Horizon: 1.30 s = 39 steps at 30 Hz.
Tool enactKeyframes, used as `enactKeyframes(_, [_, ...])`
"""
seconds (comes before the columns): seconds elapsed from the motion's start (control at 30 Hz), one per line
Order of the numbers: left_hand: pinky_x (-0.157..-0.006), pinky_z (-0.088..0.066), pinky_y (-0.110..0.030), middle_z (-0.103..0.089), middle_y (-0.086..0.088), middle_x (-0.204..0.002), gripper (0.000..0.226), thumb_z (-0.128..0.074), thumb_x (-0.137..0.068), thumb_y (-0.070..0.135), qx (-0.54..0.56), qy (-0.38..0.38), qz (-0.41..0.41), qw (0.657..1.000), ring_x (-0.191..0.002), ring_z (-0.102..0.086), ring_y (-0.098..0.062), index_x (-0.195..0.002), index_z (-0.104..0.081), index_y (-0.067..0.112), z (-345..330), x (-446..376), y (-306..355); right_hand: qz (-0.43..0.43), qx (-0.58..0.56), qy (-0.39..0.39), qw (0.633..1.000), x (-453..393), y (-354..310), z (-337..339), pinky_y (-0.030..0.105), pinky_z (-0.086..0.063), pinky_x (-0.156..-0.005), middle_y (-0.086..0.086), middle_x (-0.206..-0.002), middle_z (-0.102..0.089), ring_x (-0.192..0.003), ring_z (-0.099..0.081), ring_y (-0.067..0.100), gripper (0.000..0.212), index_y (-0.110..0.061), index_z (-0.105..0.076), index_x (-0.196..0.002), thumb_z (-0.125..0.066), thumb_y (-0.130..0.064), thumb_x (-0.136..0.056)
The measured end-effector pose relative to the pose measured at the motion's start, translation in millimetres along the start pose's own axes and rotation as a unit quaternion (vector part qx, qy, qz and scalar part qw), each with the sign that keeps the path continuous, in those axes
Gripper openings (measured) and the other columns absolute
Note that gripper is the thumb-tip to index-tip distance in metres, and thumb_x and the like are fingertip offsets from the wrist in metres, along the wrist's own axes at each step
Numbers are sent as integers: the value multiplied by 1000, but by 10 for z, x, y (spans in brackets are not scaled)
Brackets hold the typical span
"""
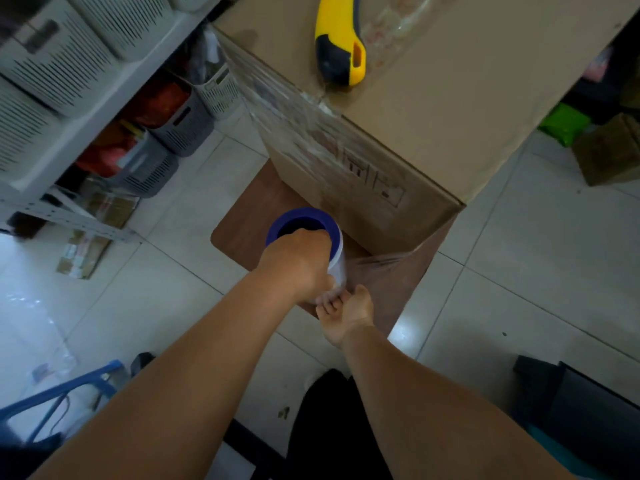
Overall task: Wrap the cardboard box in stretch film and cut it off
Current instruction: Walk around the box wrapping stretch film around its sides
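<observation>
— Where is the cardboard box [433, 109] sitting, and how is it lying?

— It is standing on a brown surface [249, 216], long axis running away from the camera; film is already clinging to its left face.

— The stretch film roll [311, 237]?

— Standing upright beside the box's near corner, blue core opening facing up.

— Hands?

— The left hand [298, 265] is gripping the roll's top, fingers curled into the core. The right hand [346, 317] is cupping the roll's lower end, fingers bent against it.

— Anything else?

— A yellow cutter [341, 46] is lying on the box top.
</observation>
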<state>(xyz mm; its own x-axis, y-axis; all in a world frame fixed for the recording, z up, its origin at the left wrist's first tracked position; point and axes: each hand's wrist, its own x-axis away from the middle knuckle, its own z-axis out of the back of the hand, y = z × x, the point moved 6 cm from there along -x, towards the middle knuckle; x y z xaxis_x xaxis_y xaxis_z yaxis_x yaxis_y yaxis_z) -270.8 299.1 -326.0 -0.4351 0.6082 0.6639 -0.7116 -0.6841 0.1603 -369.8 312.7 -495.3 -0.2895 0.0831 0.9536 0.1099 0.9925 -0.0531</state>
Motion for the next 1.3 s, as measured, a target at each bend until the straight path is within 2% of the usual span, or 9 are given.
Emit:
enactKeyframes(0.13, [-62, -41, -27, -50, 1, -70, 17, -64, -86, 24, -30, -50, -33, 998, -71, -53, -17, -82, -51, 12, 23, -79, -32, 12, 4, 25, 1000, -6, -26, -23, 30, -37, -94, 10, -88, -53, -77, -51, 21, 41, -7, -51, -86, -24, -35, -102])
enactKeyframes(0.2, [-61, -41, -28, -48, 2, -67, 19, -65, -84, 25, -41, -70, -61, 995, -67, -51, -17, -79, -51, 13, 42, -111, -43, 13, -18, 35, 999, 11, -20, -55, 32, -36, -103, 14, -111, -57, -101, -55, 25, 43, -6, -55, -112, -25, -34, -101])
enactKeyframes(0.27, [-63, -43, -29, -49, 2, -69, 19, -67, -83, 25, -59, -90, -91, 990, -66, -51, -17, -86, -53, 12, 53, -135, -75, 14, -36, 47, 998, 19, -17, -90, 32, -43, -94, 16, -112, -61, -103, -57, 26, 44, -8, -52, -128, -26, -31, -100])
enactKeyframes(0.37, [-70, -49, -31, -52, 2, -77, 25, -69, -83, 27, -99, -127, -137, 977, -76, -55, -18, -96, -52, 14, 91, -187, -130, 26, -56, 69, 996, 48, -30, -151, 27, -38, -57, 12, -56, -59, -61, -47, 20, 41, -6, -55, -82, -24, -26, -101])
enactKeyframes(0.47, [-73, -52, -32, -48, 3, -73, 24, -69, -83, 26, -142, -152, -191, 959, -74, -54, -18, -96, -51, 15, 107, -213, -135, 46, -99, 97, 989, 35, 26, -185, 25, -30, -52, 6, -40, -47, -52, -34, 17, 42, -11, -45, -65, -25, -23, -99])
enactKeyframes(0.63, [-67, -48, -32, -47, 2, -71, 21, -66, -84, 23, -202, -165, -251, 932, -67, -50, -17, -92, -48, 15, 125, -226, -138, 82, -198, 92, 972, -27, 146, -253, 27, -35, -52, 5, -39, -49, -53, -40, 18, 44, -11, -50, -66, -25, -26, -99])
enactKeyframes(1.0, [-78, -55, -41, -63, -10, -97, 28, -62, -86, 18, -238, -145, -339, 899, -84, -62, -27, -110, -53, 9, 181, -238, -223, 145, -331, 105, 926, -97, 362, -449, 28, -43, -58, 7, -57, -62, -61, -52, 19, 47, -12, -60, -80, -25, -35, -101])
enactKeyframes(1.1, [-76, -54, -39, -62, -11, -105, 32, -60, -88, 19, -247, -125, -376, 885, -91, -63, -28, -116, -49, 10, 258, -251, -317, 168, -384, 114, 900, -109, 445, -632, 27, -34, -50, 2, -40, -48, -52, -40, 16, 45, -14, -45, -62, -27, -32, -99])
enactKeyframes(1.3, [-71, -43, -34, -59, -12, -117, 34, -59, -93, 20, -297, -95, -419, 853, -103, -60, -29, -122, -46, 8, 402, -397, -541, 209, -499, 127, 832, -283, 635, -1098, 24, -29, -48, 2, -59, -33, -51, -32, 13, 41, -14, -40, -64, -30, -32, -99])
